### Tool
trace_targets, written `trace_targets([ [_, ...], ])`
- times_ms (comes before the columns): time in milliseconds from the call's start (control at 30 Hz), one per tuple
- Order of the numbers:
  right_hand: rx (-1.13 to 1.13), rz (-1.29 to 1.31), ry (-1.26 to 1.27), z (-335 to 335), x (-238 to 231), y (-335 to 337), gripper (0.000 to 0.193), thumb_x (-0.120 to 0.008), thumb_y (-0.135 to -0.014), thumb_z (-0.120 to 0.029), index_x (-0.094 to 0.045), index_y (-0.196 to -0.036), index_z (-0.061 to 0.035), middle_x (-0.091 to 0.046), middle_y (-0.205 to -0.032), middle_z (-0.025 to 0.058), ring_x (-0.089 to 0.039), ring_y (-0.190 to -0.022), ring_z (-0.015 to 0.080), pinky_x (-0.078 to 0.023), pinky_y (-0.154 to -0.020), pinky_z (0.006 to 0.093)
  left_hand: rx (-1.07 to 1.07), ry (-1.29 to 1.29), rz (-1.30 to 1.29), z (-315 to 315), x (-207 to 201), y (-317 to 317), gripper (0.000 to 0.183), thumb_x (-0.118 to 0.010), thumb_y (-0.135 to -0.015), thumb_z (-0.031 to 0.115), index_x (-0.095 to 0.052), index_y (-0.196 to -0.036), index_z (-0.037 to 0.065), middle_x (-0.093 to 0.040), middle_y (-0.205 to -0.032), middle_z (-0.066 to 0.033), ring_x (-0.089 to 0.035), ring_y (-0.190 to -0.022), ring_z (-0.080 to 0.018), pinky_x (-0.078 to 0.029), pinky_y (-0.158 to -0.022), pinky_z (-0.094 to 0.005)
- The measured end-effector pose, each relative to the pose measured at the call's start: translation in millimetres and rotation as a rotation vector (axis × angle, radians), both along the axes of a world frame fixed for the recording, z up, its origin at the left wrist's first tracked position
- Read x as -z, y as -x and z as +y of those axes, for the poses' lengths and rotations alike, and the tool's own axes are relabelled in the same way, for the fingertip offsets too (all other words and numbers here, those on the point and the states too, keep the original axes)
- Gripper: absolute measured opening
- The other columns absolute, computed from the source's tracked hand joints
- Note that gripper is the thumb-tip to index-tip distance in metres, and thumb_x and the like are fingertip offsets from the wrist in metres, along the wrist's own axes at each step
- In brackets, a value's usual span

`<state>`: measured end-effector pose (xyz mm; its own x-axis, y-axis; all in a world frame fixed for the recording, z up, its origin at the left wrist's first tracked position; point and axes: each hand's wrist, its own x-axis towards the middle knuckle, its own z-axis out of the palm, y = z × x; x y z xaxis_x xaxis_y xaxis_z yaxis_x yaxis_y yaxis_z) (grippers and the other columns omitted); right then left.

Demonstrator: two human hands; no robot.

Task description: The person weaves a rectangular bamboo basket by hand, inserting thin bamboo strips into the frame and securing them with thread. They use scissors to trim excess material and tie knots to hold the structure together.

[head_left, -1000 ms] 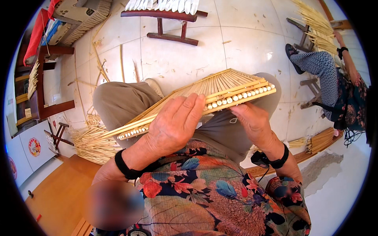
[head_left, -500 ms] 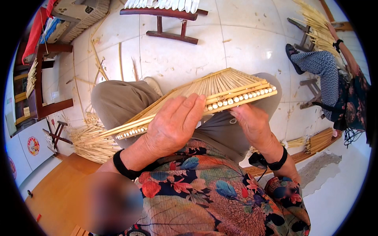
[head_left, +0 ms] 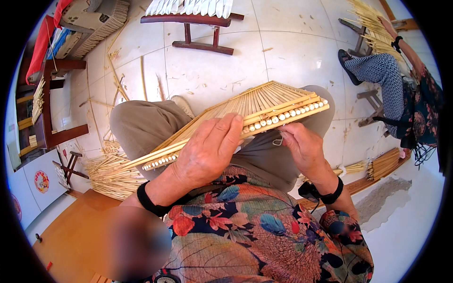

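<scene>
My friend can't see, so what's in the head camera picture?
A seated person's left hand grips a panel of pale sticks across the lap, with the right hand at its near edge. A heap of sticks shows at left; at upper right, a co-worker's hand touches other sticks.

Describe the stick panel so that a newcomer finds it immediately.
Find the brown trousers at the centre. Over them, the left hand holds the yellow stick panel. Unlike the loose sticks at left, it shows a row of round white ends.
</scene>
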<state>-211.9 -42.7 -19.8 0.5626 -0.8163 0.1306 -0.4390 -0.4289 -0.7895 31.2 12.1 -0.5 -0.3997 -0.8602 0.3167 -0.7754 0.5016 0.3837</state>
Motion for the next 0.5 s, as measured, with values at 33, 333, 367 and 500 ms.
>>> trace_targets([
  [33, -0.004, 0.004, 0.008, 0.2, 1.8, 0.5, 0.022, -0.067, -0.082, 0.004, -0.061, -0.102, -0.001, -0.067, -0.083, 0.0156, -0.067, -0.072, 0.0301, -0.054, -0.063, 0.0348, 0.004, 0.001, -0.006, 0.0, 0.5, 0.1, 0.057, -0.076, -0.07, 0.0, -0.052, -0.12, -0.013, -0.06, -0.109, -0.0259, -0.062, -0.089, -0.0352, -0.054, -0.076, -0.0401],
  [333, -0.053, -0.007, 0.053, -0.7, 3.9, -0.4, 0.025, -0.066, -0.079, 0.009, -0.061, -0.103, 0.0007, -0.067, -0.087, 0.0158, -0.067, -0.076, 0.0305, -0.054, -0.066, 0.035, 0.043, 0.018, -0.051, -1.4, 0.2, -2.4, 0.053, -0.074, -0.069, 0.0, -0.054, -0.115, -0.015, -0.06, -0.105, -0.0264, -0.062, -0.087, -0.0356, -0.054, -0.075, -0.0408],
  [367, -0.061, -0.009, 0.068, -1.5, 3.3, -0.3, 0.026, -0.065, -0.079, 0.009, -0.061, -0.103, 0.0007, -0.067, -0.087, 0.0157, -0.067, -0.076, 0.0304, -0.054, -0.066, 0.035, 0.044, 0.02, -0.052, -2.1, -1.1, -2.6, 0.053, -0.074, -0.069, 0.0, -0.054, -0.115, -0.015, -0.06, -0.105, -0.0265, -0.063, -0.087, -0.0355, -0.054, -0.075, -0.0408],
  [500, -0.059, -0.016, 0.052, -2.7, 1.6, -2.1, 0.024, -0.066, -0.08, 0.009, -0.06, -0.102, 0.0007, -0.067, -0.088, 0.0158, -0.068, -0.078, 0.0303, -0.055, -0.068, 0.0351, 0.046, 0.026, -0.057, -1.9, -0.6, -2.8, 0.052, -0.074, -0.069, 0.0, -0.054, -0.114, -0.015, -0.06, -0.104, -0.0269, -0.063, -0.087, -0.0355, -0.054, -0.074, -0.0408],
])
